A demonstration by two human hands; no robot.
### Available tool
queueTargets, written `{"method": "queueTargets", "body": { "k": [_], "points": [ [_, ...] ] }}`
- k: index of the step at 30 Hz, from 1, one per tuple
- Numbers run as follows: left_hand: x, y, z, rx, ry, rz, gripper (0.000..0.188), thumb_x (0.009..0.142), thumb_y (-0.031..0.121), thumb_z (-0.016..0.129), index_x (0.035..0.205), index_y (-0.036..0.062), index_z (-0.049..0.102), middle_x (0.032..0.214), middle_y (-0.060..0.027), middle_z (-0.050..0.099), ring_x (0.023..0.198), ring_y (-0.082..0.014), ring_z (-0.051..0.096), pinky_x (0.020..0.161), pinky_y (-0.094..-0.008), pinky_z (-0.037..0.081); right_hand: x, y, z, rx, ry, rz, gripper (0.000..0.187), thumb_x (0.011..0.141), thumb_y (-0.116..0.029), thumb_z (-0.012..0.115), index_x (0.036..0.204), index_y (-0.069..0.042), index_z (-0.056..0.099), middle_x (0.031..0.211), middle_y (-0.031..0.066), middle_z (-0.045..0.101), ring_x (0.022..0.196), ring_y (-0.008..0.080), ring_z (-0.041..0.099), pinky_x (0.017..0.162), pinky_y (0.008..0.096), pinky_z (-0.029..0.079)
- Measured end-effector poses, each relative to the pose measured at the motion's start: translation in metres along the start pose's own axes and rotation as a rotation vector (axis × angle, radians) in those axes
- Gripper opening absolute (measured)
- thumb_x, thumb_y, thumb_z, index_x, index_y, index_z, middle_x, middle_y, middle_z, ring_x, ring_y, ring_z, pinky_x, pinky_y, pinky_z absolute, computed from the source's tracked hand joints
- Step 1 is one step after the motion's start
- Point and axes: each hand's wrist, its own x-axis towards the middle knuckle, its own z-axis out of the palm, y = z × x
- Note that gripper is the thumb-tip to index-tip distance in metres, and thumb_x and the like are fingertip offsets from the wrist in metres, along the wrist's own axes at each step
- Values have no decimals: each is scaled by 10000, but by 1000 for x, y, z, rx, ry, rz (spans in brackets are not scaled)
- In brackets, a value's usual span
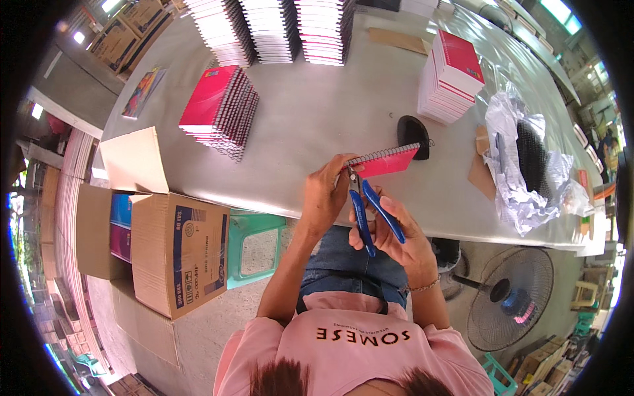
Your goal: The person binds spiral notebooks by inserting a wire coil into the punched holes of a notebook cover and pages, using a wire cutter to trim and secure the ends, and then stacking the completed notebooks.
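Note:
In my left hand [328, 191] I grip a red spiral-bound notebook [389, 162] by its near left end, its wire coil along the upper edge. My right hand [396, 234] is closed around the blue handles of wire cutters [365, 212]. The cutters' metal jaws touch or nearly touch the coil's end beside my left fingers; the exact contact is too small to tell. Just beyond the notebook, a black curved object [413, 135] lies on the table [317, 119].
A stack of red spiral notebooks [214, 105] stands left, a stack of red-covered books [452, 76] right. Tall notebook stacks [271, 30] are at the back. Crumpled wrapping [505, 158] holds black coils [532, 148]. An open carton [181, 254] sits lower left, a fan [512, 297] lower right.

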Motion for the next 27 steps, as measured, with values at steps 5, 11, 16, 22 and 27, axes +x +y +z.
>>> {"method": "queueTargets", "body": {
  "k": [5,11,16,22,27],
  "points": [
    [3,16,-13,13,102,-11,186,910,2,555,1083,15,624,881,-110,717,748,-128,647,660,-264,506,-2,-8,-32,-455,-10,-164,355,956,-209,577,1248,-23,498,1107,143,574,1018,235,572,867,333,458],
    [47,44,-107,83,563,93,254,950,185,633,1056,-46,639,828,-54,638,728,-80,524,631,-213,442,-2,-30,-97,-1348,487,-594,323,938,-131,585,1243,-38,539,1176,161,558,1100,308,532,952,388,413],
    [84,3,-188,-22,683,86,344,920,277,680,1123,6,620,934,-38,655,802,-71,562,666,-196,437,-14,-65,-35,-303,103,-390,302,947,-164,589,1203,-3,572,1201,116,565,1114,228,539,943,373,426],
    [95,-56,-219,165,819,99,326,914,230,674,1058,-56,615,964,-133,669,836,-140,622,710,-224,484,-53,-74,61,529,-715,-299,389,946,-309,518,1157,11,585,1189,121,560,1095,225,523,952,355,417],
    [95,-79,-224,147,854,56,355,892,270,697,1038,-47,630,978,-126,665,888,-165,615,802,-275,485,-65,-62,86,606,-742,-311,477,927,-407,447,1104,13,587,1158,146,558,1066,249,525,940,373,417]
  ]
}}
